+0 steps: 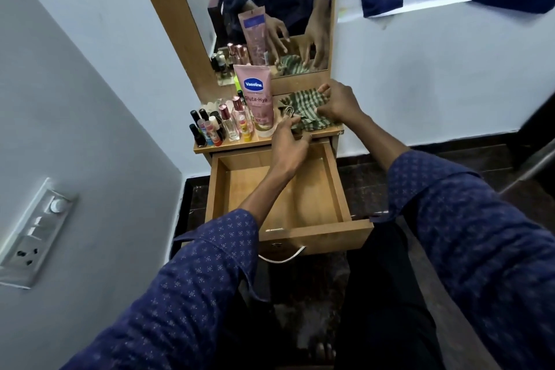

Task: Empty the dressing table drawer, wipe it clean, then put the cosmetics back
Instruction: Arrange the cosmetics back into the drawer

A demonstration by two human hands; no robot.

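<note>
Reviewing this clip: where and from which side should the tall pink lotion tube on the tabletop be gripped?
Grip the lotion tube round its upper body, coming from the right: it stands upright on its cap, small bottles crowd its left, and only the striped cloth lies on the right.
</note>
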